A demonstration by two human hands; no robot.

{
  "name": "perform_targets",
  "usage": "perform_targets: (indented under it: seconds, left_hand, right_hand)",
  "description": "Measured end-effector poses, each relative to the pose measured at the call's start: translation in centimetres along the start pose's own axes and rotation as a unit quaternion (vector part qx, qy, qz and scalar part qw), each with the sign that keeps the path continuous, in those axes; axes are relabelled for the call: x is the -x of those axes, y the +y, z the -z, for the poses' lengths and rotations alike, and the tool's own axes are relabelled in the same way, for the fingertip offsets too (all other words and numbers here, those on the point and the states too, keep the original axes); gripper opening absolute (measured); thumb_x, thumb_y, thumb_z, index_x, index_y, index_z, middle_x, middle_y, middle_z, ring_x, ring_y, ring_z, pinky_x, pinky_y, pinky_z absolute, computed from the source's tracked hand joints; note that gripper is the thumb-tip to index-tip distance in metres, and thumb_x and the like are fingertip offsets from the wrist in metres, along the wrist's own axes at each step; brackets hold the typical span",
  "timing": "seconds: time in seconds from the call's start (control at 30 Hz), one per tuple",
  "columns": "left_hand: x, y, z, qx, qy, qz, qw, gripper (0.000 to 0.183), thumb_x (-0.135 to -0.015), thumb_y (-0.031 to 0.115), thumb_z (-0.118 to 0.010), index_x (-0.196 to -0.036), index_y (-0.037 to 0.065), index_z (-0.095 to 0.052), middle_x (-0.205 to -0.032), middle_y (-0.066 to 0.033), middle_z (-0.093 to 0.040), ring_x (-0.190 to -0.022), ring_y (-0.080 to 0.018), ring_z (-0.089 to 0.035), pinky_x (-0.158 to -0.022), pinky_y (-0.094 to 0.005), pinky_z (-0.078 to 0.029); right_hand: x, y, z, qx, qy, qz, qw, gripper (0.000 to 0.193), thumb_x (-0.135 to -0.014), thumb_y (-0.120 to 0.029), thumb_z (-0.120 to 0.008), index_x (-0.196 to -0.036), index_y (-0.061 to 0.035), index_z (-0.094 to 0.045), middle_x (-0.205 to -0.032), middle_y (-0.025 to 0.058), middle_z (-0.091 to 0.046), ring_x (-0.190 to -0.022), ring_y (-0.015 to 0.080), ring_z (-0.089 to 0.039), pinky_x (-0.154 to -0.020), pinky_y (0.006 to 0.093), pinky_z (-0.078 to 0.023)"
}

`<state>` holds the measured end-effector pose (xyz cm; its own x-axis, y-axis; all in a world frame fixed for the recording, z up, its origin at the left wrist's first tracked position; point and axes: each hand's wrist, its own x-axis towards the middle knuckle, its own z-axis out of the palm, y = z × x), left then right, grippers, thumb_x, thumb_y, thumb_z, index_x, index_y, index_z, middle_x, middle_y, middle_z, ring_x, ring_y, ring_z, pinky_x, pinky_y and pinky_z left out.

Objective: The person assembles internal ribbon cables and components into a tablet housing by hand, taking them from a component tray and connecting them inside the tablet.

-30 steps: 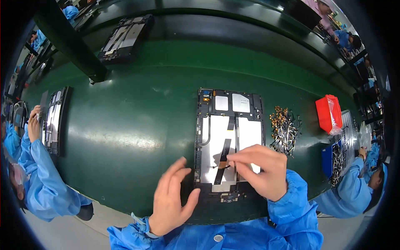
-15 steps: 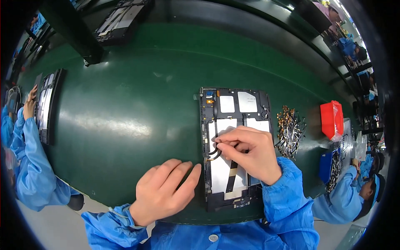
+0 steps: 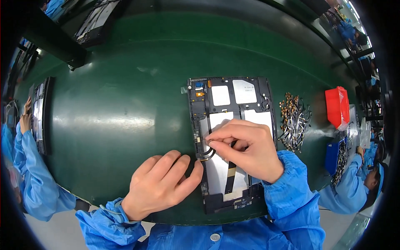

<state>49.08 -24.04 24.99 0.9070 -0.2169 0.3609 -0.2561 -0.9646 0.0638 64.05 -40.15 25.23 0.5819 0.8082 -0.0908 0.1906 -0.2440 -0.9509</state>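
Note:
In front of me on the green bench lies an opened tablet body, black-framed with silver panels inside. My right hand is over its middle, thumb and forefinger pinched on a thin black cable. That cable curves down to the body's left edge. My left hand rests beside that edge, fingers apart and loosely bent, one fingertip touching the frame near the cable's end. It holds nothing that I can see. A wider black ribbon strip runs below my right hand.
Right of the tablet is a pile of small cables. Farther right stand a red bin and a blue bin beside more cables. Another tablet body lies far left near a co-worker's hand. A dark post rises at upper left.
My view has shifted slightly, so the tablet appears a little higher and farther left. My left fingertip now touches the tablet's edge. The right hand keeps its pinch on the cable.

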Motion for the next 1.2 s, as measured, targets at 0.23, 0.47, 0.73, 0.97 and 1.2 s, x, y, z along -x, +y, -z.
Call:
perform_targets:
  seconds: [0.23, 0.47, 0.73, 0.97, 1.2]
  left_hand:
    - [0.1, -0.9, 0.8, 0.016, -0.05, -0.016, 0.999, 0.029, -0.067, 0.012, -0.063, -0.095, 0.017, -0.068, -0.08, 0.0001, -0.056, -0.077, -0.0132, -0.059, -0.06, -0.0237, -0.048]
    - [0.8, 0.6, 1.1, 0.041, 0.026, -0.077, 0.996, 0.016, -0.067, 0.006, -0.06, -0.082, 0.003, -0.066, -0.077, -0.0025, -0.058, -0.078, -0.0143, -0.06, -0.09, -0.0353, -0.056]
    - [-0.9, 2.7, -1.8, 0.058, 0.051, -0.095, 0.992, 0.014, -0.078, 0.013, -0.059, -0.09, 0.007, -0.064, -0.089, -0.0052, -0.062, -0.093, -0.0184, -0.062, -0.091, -0.0325, -0.054]
    - [-0.9, 3.4, -1.4, 0.04, 0.043, -0.012, 0.998, 0.014, -0.079, 0.013, -0.059, -0.09, 0.007, -0.065, -0.094, -0.0067, -0.065, -0.096, -0.0188, -0.064, -0.089, -0.0276, -0.053]
    - [-1.2, 3.7, -1.2, 0.027, -0.014, 0.013, 0.999, 0.024, -0.086, 0.025, -0.057, -0.091, 0.002, -0.064, -0.106, -0.0156, -0.067, -0.107, -0.0249, -0.063, -0.089, -0.0266, -0.052]
  right_hand:
    - [-0.1, -0.2, 0.0, -0.002, -0.004, -0.007, 1.0, 0.015, -0.083, 0.004, -0.066, -0.097, 0.0009, -0.07, -0.087, 0.0071, -0.066, -0.065, 0.0076, -0.061, -0.05, 0.0182, -0.046]
    - [0.0, 0.1, 0.1, -0.004, 0.0, 0.005, 1.0, 0.014, -0.083, 0.004, -0.066, -0.096, 0.0011, -0.07, -0.087, 0.007, -0.066, -0.065, 0.0073, -0.061, -0.05, 0.0177, -0.046]
    - [0.2, 0.5, 0.1, -0.061, 0.016, -0.024, 0.998, 0.016, -0.083, 0.0, -0.069, -0.098, -0.0003, -0.072, -0.083, 0.0055, -0.063, -0.064, 0.0064, -0.06, -0.05, 0.0194, -0.045]
    - [-0.1, 0.4, 0.1, 0.058, 0.054, 0.047, 0.996, 0.017, -0.078, 0.001, -0.073, -0.094, -0.0057, -0.075, -0.083, 0.0024, -0.062, -0.058, 0.004, -0.049, -0.049, 0.0202, -0.036]
    - [0.0, 1.1, 0.0, 0.073, 0.072, 0.063, 0.993, 0.021, -0.075, 0.003, -0.073, -0.094, -0.0064, -0.075, -0.083, 0.0021, -0.062, -0.058, 0.004, -0.048, -0.049, 0.0203, -0.036]
